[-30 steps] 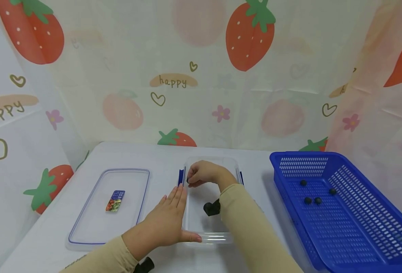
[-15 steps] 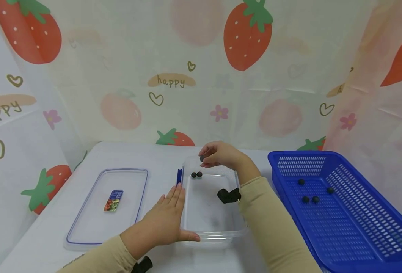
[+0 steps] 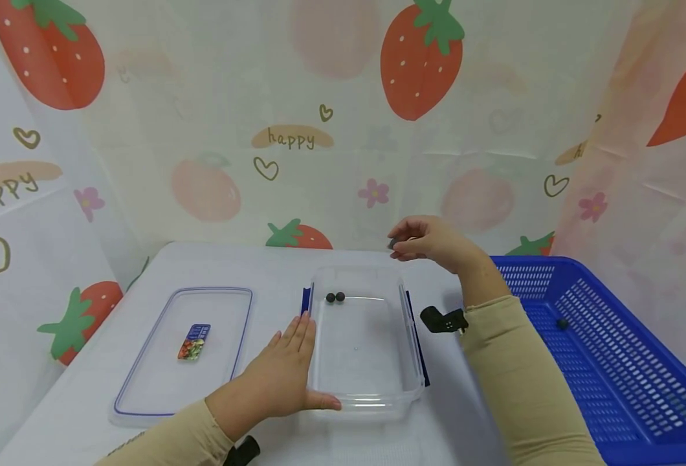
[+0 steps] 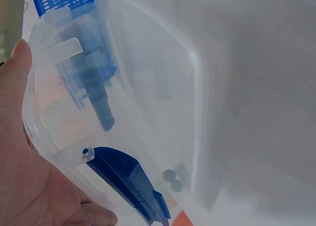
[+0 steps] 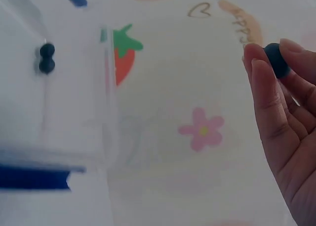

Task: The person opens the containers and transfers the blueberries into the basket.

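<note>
My right hand is raised beyond the far right corner of the clear plastic box. It pinches a small dark ball between thumb and fingertips, seen plainly in the right wrist view. Two more dark balls lie side by side on the box floor, near its far left corner. Along the box's left side rests my left hand, its fingers straight and the thumb stretched across the near rim. In the left wrist view, the box wall and a blue side latch stand beside that hand.
On the right stands a blue perforated basket with one dark ball showing; the right forearm covers part of it. A clear lid with a blue edge and a colourful label lies on the left. A printed curtain hangs behind.
My right hand has lifted from the box's left side, carrying a ball up and to the right, past the far rim. The two balls inside have come into view. The left hand stays put.
</note>
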Available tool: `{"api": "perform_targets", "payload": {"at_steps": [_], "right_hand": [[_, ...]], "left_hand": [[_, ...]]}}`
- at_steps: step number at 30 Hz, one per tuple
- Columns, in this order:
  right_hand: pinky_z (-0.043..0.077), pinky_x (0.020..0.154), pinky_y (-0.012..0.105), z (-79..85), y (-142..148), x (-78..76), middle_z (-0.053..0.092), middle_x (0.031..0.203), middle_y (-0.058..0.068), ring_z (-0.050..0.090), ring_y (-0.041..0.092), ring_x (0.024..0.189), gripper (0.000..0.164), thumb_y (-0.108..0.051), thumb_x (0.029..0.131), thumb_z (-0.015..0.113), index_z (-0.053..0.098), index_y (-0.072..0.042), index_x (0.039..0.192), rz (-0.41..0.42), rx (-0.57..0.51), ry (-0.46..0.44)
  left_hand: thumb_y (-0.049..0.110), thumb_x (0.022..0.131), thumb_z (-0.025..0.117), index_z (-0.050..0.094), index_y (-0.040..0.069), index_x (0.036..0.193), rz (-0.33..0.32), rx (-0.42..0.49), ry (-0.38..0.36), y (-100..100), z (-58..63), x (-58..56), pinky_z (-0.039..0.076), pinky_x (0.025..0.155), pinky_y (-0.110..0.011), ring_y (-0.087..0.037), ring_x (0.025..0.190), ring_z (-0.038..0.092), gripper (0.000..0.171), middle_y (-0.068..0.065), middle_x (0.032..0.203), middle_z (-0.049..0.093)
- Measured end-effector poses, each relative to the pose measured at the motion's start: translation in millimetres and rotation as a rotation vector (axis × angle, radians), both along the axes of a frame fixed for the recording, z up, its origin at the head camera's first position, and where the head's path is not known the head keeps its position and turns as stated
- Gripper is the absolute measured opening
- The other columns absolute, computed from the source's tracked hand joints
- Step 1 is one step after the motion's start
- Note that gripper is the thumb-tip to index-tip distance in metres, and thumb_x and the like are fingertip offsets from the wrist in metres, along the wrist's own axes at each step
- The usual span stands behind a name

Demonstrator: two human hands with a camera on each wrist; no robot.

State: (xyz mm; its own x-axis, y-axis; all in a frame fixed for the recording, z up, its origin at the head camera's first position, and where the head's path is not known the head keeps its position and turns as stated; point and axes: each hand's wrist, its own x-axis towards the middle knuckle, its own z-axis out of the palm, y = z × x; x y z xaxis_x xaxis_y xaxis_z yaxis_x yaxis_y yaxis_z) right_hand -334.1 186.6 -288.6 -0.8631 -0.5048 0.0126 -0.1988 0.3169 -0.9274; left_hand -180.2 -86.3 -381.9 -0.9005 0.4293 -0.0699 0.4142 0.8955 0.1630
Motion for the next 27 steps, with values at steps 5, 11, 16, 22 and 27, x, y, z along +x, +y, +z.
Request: {"api": "perform_targets", "payload": {"at_steps": [5, 11, 16, 22, 27], "right_hand": [[0.051, 0.079, 0.030, 4.1, 39, 6.2, 0.058, 0.097, 0.015, 0.064, 0.024, 0.088, 0.026, -0.007, 0.087, 0.061, 0.054, 0.007, 0.107, -0.034, 0.060, 0.068], [0.051, 0.081, 0.030, 7.7, 88, 20.8, 0.055, 0.101, 0.020, 0.064, 0.020, 0.089, 0.027, -0.010, 0.088, 0.061, 0.053, 0.008, 0.107, -0.068, 0.133, 0.111], [0.051, 0.079, 0.026, 4.0, 124, 32.0, 0.056, 0.100, 0.015, 0.063, 0.015, 0.088, 0.029, -0.011, 0.088, 0.061, 0.052, 0.008, 0.108, -0.105, 0.180, 0.148], [0.051, 0.076, 0.022, -10.0, 167, 45.8, 0.058, 0.095, 0.008, 0.064, 0.012, 0.088, 0.028, -0.007, 0.090, 0.057, 0.049, 0.013, 0.108, -0.117, 0.174, 0.163], [0.051, 0.074, 0.021, -21.7, 197, 61.8, 0.059, 0.095, 0.009, 0.063, 0.008, 0.086, 0.026, -0.009, 0.091, 0.055, 0.050, 0.011, 0.108, -0.169, 0.253, 0.153]], "left_hand": [[0.081, 0.063, 0.050, 0.013, -0.005, 0.144, -0.004, -0.001, 0.002, 1, -0.5, 1.1, 0.019, 0.107, -0.051, -0.033, 0.138, 0.007, 0.124, -0.021, 0.150, 0.007], [0.085, 0.062, 0.045, 0.013, -0.005, 0.144, -0.006, -0.027, 0.010, 1, 1.5, 1.3, 0.019, 0.107, -0.051, -0.032, 0.138, 0.007, 0.125, -0.021, 0.151, 0.007], [0.083, 0.063, 0.047, 0.012, -0.004, 0.144, -0.003, -0.031, 0.004, 1, 2.5, 1.1, 0.019, 0.107, -0.051, -0.032, 0.139, 0.007, 0.124, -0.021, 0.151, 0.007], [0.082, 0.064, 0.048, 0.013, -0.004, 0.144, -0.005, -0.040, 0.013, 2, 2.7, 1.4, 0.017, 0.108, -0.051, -0.033, 0.138, 0.007, 0.123, -0.021, 0.151, 0.008], [0.082, 0.064, 0.048, 0.013, -0.005, 0.144, -0.007, -0.054, 0.024, 2, 3.1, 2.2, 0.015, 0.108, -0.051, -0.033, 0.139, 0.006, 0.123, -0.021, 0.150, 0.008]]}}
